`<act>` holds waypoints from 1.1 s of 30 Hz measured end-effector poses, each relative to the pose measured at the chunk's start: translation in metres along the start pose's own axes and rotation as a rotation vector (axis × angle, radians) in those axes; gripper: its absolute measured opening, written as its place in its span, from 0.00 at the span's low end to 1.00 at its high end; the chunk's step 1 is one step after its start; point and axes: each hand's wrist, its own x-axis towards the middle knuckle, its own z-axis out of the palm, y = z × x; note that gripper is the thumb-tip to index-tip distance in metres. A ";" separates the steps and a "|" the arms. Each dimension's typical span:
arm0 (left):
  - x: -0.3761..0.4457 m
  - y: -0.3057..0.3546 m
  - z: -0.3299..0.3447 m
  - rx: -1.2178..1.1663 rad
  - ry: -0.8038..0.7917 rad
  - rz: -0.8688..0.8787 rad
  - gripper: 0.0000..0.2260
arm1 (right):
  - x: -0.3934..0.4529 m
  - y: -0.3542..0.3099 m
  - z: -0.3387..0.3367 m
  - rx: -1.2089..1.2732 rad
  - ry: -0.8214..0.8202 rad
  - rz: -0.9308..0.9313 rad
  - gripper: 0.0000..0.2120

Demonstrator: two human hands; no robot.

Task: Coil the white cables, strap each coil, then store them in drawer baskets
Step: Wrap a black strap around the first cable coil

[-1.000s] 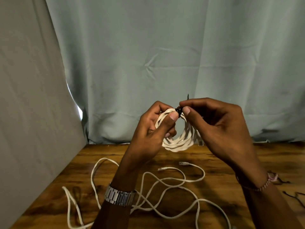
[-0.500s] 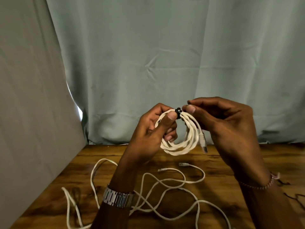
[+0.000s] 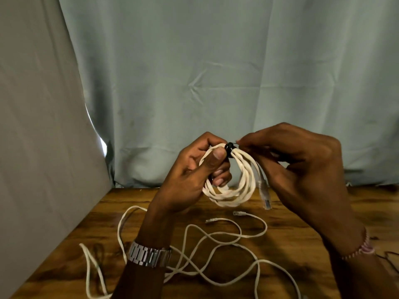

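Observation:
I hold a small coil of white cable [image 3: 235, 190] up above the wooden table [image 3: 302, 214]. My left hand [image 3: 192, 175] grips the coil's left side, thumb pressed on the strands beside a black strap [image 3: 229, 147] wrapped round the top. My right hand [image 3: 295, 160] pinches the strap's end at the top right of the coil. A clear plug [image 3: 264, 195] hangs from the coil's right side. A second white cable [image 3: 216, 251] lies loose and tangled on the table below, both its plugs showing.
A pale green curtain [image 3: 216, 72] hangs behind the table and a grey cloth panel [image 3: 38, 147] closes the left side. Thin dark straps [image 3: 390, 258] lie at the table's right edge. No drawer or basket is in view.
My right hand has shifted right and down along the strap, uncovering the coil's right side and its hanging plug. The strap's upright tail is gone from view. The left hand keeps its grip.

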 end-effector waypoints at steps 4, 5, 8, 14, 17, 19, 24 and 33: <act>-0.001 0.002 -0.002 0.040 0.002 0.044 0.06 | -0.004 -0.002 0.000 -0.140 -0.019 -0.074 0.09; -0.001 0.002 -0.002 0.042 0.001 0.049 0.06 | -0.004 -0.002 0.001 -0.160 -0.024 -0.082 0.09; -0.001 0.001 -0.002 0.008 -0.008 0.058 0.04 | -0.003 -0.003 0.001 -0.206 -0.031 -0.097 0.07; -0.001 0.002 -0.002 0.058 0.026 0.070 0.04 | -0.003 -0.004 0.000 -0.199 -0.038 -0.091 0.08; -0.001 0.003 -0.002 0.123 0.028 0.075 0.04 | -0.003 -0.005 0.000 -0.215 -0.038 -0.089 0.09; -0.003 0.005 -0.003 0.190 0.025 0.090 0.04 | -0.003 -0.005 -0.001 -0.223 -0.038 -0.097 0.09; -0.005 0.013 -0.003 0.413 0.021 0.139 0.03 | -0.001 -0.003 -0.007 -0.220 -0.106 -0.139 0.09; -0.006 0.023 0.003 0.532 -0.051 0.189 0.05 | 0.005 0.000 -0.026 -0.021 -0.210 -0.030 0.10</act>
